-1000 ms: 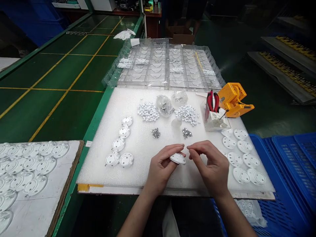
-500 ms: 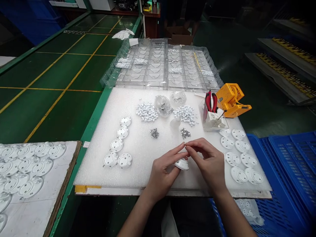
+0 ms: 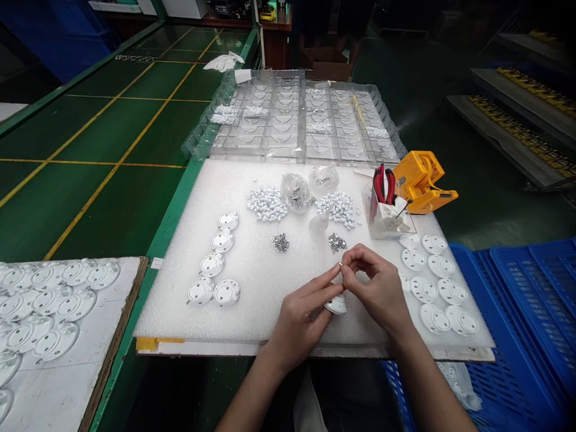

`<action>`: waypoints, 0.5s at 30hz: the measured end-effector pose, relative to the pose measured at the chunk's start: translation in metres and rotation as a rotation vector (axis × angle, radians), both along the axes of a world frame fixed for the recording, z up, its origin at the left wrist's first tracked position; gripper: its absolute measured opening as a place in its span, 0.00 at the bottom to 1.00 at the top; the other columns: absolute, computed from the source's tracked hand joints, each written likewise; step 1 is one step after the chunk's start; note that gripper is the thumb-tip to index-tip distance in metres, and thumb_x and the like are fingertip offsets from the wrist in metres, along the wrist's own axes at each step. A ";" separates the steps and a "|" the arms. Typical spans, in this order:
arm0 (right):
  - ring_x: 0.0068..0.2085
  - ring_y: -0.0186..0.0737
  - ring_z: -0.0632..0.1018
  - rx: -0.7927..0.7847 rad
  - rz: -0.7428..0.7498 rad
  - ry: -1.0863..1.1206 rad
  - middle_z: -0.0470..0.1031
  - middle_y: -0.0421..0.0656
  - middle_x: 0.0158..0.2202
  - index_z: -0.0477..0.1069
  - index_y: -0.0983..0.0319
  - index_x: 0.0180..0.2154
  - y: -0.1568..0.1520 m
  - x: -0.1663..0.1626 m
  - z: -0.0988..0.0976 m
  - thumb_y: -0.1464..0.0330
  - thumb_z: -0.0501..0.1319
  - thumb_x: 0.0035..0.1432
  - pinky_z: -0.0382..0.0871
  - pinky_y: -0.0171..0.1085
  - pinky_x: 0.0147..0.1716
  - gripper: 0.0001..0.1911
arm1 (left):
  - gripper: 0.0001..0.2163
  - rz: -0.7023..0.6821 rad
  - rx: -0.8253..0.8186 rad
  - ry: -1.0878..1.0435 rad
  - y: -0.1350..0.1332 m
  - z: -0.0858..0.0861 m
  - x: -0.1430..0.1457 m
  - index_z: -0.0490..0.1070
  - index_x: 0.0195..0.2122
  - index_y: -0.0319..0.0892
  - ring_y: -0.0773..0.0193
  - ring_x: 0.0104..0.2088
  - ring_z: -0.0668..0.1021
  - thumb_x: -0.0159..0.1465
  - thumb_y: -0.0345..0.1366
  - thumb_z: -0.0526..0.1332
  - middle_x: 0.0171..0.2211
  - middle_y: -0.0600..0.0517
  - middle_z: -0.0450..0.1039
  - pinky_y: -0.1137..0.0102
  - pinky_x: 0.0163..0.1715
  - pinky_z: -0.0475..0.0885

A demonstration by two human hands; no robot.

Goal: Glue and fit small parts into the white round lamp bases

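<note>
My left hand is closed around a round white plastic part, tilted and partly hidden by the fingers. Just above it, my right hand pinches a tiny pale piece between thumb and forefinger, at the tip of my left forefinger. Its exact kind is too small to make out. Beyond my hands lie two small heaps of metal bits and two piles of small white pieces. A translucent bottle stands between the heaps.
Similar white discs lie in groups on the foam sheet, left and right. Clear plastic trays sit behind. A clear box with red-handled pliers stands by a yellow holder. Blue crates flank the right edge.
My right hand has shifted slightly up, its fingertips a little to the right. My left hand and the white part have moved slightly right.
</note>
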State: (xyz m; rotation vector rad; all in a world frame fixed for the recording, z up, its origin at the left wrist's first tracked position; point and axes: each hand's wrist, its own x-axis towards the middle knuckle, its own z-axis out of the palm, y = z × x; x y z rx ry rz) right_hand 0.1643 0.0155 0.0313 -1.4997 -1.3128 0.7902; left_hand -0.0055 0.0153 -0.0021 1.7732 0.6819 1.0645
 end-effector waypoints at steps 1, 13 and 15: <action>0.28 0.32 0.72 -0.010 0.004 0.016 0.70 0.37 0.27 0.71 0.59 0.28 0.001 0.001 0.000 0.72 0.63 0.56 0.69 0.32 0.30 0.05 | 0.24 0.003 -0.004 0.001 0.000 0.001 0.000 0.78 0.57 0.41 0.56 0.59 0.80 0.63 0.16 0.59 0.64 0.41 0.73 0.64 0.61 0.76; 0.36 0.37 0.78 -0.157 0.127 0.159 0.78 0.42 0.35 0.71 0.59 0.29 -0.036 0.007 -0.002 0.69 0.64 0.59 0.72 0.33 0.35 0.06 | 0.09 0.267 -0.178 -0.066 -0.002 0.007 0.007 0.75 0.39 0.43 0.63 0.40 0.82 0.64 0.21 0.63 0.37 0.52 0.79 0.71 0.42 0.77; 0.38 0.38 0.79 -0.146 0.139 0.115 0.80 0.44 0.39 0.70 0.59 0.29 -0.039 0.004 -0.002 0.70 0.63 0.59 0.72 0.34 0.36 0.06 | 0.09 0.292 -0.126 -0.075 -0.003 0.005 0.008 0.74 0.37 0.43 0.63 0.40 0.82 0.64 0.21 0.63 0.37 0.52 0.79 0.71 0.43 0.77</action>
